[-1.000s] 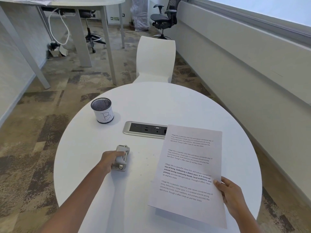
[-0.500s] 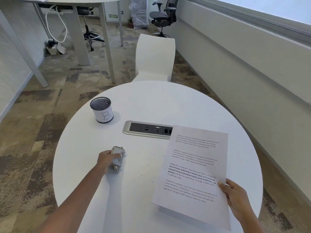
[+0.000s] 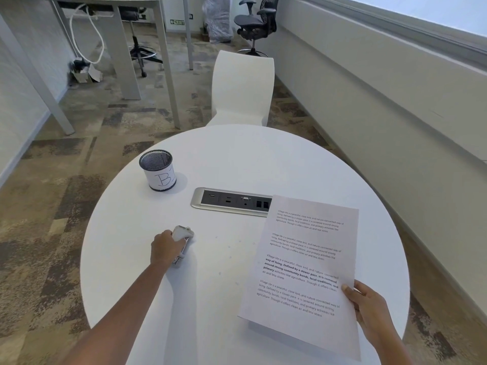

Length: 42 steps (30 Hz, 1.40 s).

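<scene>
A round white table [image 3: 237, 159] fills the near view. My left hand [image 3: 164, 248] grips a small grey metal stapler-like tool [image 3: 182, 237] that rests on the tabletop, left of centre. My right hand [image 3: 369, 309] pinches the right edge of a printed sheet of paper [image 3: 303, 270], thumb on top. The sheet is lifted a little off the table, and its far corner overlaps the end of the socket panel. Several small white specks lie on the table between the tool and the sheet.
A black mesh pen cup [image 3: 157, 169] labelled "B" stands at the table's far left. A silver socket panel [image 3: 229, 202] is set into the middle. A white chair [image 3: 241, 88] faces me beyond the table. A desk [image 3: 147, 48] and an office chair [image 3: 255, 22] stand further back.
My left hand has drawn the tool slightly left and lowered it onto the table. The sheet has shifted slightly to the right in my right hand.
</scene>
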Each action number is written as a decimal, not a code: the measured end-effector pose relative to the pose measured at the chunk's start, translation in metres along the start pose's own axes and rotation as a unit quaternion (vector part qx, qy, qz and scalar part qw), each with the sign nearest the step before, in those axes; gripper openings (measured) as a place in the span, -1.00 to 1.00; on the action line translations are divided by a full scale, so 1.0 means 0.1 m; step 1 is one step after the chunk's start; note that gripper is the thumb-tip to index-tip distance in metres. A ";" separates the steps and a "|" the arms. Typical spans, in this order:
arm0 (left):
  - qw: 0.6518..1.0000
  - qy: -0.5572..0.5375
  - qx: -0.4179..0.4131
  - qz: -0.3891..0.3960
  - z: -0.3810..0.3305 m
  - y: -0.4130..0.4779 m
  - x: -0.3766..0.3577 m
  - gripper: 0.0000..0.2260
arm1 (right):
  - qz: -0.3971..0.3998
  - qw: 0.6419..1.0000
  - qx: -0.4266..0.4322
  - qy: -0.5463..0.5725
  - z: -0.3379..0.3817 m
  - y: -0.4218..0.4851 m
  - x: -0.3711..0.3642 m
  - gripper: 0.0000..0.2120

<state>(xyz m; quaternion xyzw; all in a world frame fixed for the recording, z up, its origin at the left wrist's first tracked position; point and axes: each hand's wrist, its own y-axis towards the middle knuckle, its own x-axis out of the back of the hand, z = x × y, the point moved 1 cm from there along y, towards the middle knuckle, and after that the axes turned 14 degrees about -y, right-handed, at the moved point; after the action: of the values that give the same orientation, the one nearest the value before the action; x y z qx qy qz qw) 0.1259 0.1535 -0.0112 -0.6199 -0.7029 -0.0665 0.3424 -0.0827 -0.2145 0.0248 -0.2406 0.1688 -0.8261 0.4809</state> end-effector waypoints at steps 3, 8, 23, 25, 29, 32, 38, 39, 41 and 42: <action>1.000 0.012 -0.012 -0.010 -0.01 -0.03 0.00 -0.76 | 0.000 1.000 -0.002 0.001 -0.01 0.00 0.00 -0.80; 1.000 0.020 -0.014 -0.012 -0.03 -0.09 0.00 -0.71 | 0.001 1.000 -0.004 0.008 -0.01 -0.01 0.02 -0.82; 0.963 -0.160 -0.165 0.139 -0.46 -0.69 -0.52 -0.82 | 0.022 1.000 -0.003 0.002 -0.05 0.00 0.00 -0.83; 0.948 -0.215 -0.089 0.219 -0.48 -0.80 -0.66 -0.81 | 0.026 1.000 0.000 -0.001 -0.04 -0.01 0.00 -0.84; 0.931 -0.244 -0.038 0.267 -0.50 -0.98 -0.85 -0.80 | 0.027 1.000 0.015 -0.005 -0.03 -0.03 -0.01 -0.83; 0.935 -0.247 -0.054 0.249 -0.54 -1.02 -0.89 -0.82 | 0.008 0.999 0.037 -0.009 0.01 -0.05 0.01 -0.84; 0.934 -0.260 -0.150 0.192 -0.83 -1.10 -0.83 -0.93 | -0.047 0.992 0.115 0.016 0.15 -0.06 0.01 -0.82; 0.931 -0.267 -0.170 0.180 -0.89 -1.12 -0.82 -0.92 | -0.059 0.989 0.130 0.022 0.19 -0.06 0.01 -0.83; 0.924 -0.280 -0.210 0.154 -0.98 -1.16 -0.81 -0.91 | -0.081 0.984 0.154 0.032 0.26 -0.07 0.01 -0.85; 0.921 -0.282 -0.228 0.142 -1.02 -1.18 -0.81 -0.92 | -0.090 0.982 0.162 0.036 0.29 -0.07 0.01 -0.86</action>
<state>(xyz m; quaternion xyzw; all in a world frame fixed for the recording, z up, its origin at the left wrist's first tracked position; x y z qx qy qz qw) 0.0584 0.0080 0.0595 -0.7674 -0.6410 0.0020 -0.0142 -0.0716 -0.2140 0.0528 -0.1438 0.0280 -0.8907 0.4304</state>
